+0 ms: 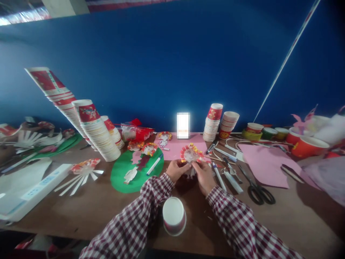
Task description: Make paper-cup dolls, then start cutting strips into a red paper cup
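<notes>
1. We hold a paper-cup figure between both hands above the brown table; it is a cup cut open into a round red-rimmed face with yellow flowers around the edge.
2. Our left hand is closed on the figure's lower left edge; our right hand pinches its lower right edge, fingers curled in; both sleeves are checked red and white.
3. We judge the step to be fitting or pressing a part onto the figure; what exactly sits under the fingertips is too small to tell.
4. The next move calls for a steady pinch and small finger work, since the cut paper rim bends easily.
5. An uncut paper cup stands just in front of us, between our forearms; black scissors lie to the right, near the pens and a pink sheet.
6. To the left, finished figures rest on a green paper oval, beside leaning cup stacks.
</notes>
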Demonstrator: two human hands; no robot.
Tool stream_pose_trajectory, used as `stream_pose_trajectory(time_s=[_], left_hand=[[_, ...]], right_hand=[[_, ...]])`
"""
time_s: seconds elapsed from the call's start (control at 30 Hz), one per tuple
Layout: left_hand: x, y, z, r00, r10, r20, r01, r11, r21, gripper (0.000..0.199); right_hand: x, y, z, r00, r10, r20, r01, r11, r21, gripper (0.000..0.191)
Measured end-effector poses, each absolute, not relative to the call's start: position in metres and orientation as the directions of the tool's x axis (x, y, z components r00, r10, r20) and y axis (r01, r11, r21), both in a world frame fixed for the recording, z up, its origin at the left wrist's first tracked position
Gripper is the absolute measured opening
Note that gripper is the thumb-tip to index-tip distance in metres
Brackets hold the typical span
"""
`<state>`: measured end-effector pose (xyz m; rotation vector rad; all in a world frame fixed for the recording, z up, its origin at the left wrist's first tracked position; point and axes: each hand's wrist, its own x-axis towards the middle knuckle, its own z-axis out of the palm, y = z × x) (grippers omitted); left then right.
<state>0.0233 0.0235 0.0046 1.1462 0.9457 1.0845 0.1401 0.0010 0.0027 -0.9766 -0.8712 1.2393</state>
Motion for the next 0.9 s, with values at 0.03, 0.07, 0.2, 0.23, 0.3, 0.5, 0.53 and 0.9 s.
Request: stream_pose_trajectory(time_s=[0.03, 0.07, 0.2, 0.23, 0.3, 0.5, 0.53, 0.9], left_hand=[[0.025, 0.022, 0.005, 0.206, 0.978, -0.039, -0.170, 0.075, 0.983, 0.037], [0.026, 0.020, 0.005, 0.186, 0.981, -0.052, -0.178, 0.086, 0.980, 0.037], [0.029, 0.019, 0.004, 0.113, 0.988, -0.104, -0.209, 0.126, 0.970, 0.038], [0.030, 0.019, 0.004, 0.090, 0.991, -0.100, -0.218, 0.118, 0.969, 0.037], [0.030, 0.020, 0.002, 0.063, 0.995, -0.083, -0.237, 0.096, 0.967, 0.035], [0.032, 0.023, -0.007, 0.046, 0.999, 0.006, -0.153, 0.002, 0.988, 0.029], [0.032, 0.023, -0.009, 0.045, 0.999, 0.021, -0.138, -0.014, 0.990, 0.028], [0.035, 0.021, -0.004, 0.032, 0.997, 0.065, -0.131, -0.061, 0.989, 0.026]], right_hand=[[0.140, 0.001, 0.002, 0.134, 0.991, 0.015, -0.341, 0.060, -0.938, 0.029], [0.141, 0.002, 0.002, 0.134, 0.991, 0.017, -0.336, 0.062, -0.940, 0.030], [0.140, 0.001, 0.003, 0.134, 0.991, 0.027, -0.316, 0.069, -0.946, 0.031], [0.140, 0.000, 0.004, 0.137, 0.990, 0.029, -0.311, 0.071, -0.948, 0.030], [0.140, 0.000, 0.004, 0.140, 0.990, 0.027, -0.302, 0.069, -0.951, 0.030], [0.141, 0.001, 0.003, 0.165, 0.986, 0.006, -0.273, 0.051, -0.961, 0.024], [0.141, 0.000, 0.003, 0.169, 0.986, 0.004, -0.271, 0.050, -0.961, 0.022], [0.138, -0.002, 0.011, 0.130, 0.992, -0.002, -0.352, 0.045, -0.935, 0.027]])
